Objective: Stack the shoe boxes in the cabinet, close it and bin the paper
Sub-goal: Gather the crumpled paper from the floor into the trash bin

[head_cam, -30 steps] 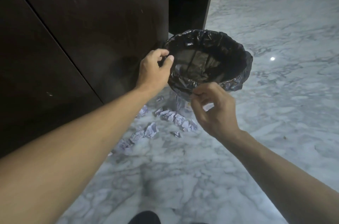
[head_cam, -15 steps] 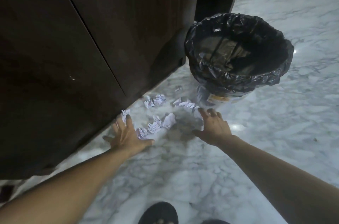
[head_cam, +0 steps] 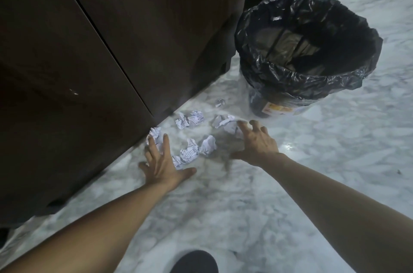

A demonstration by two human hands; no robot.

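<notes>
Paper: I see crumpled paper balls [head_cam: 190, 152] scattered on the marble floor [head_cam: 312, 183], at the foot of the closed dark cabinet [head_cam: 111, 49].
Left hand [head_cam: 162, 164]: fingers spread, released, tips touching the nine-o'clock ball [head_cam: 154, 134].
Right hand [head_cam: 257, 142]: fingers clawed loosely over the paper clump [head_cam: 225, 123], grasp not closed.
Bin [head_cam: 301, 85]: black-lined, at one o'clock, just beyond my right hand.

Crumpled white paper [head_cam: 192, 152] lies on glossy marble floor [head_cam: 335, 172] beside dark wood cabinet [head_cam: 134, 27] and shiny plastic bin liner [head_cam: 279, 76].
</notes>
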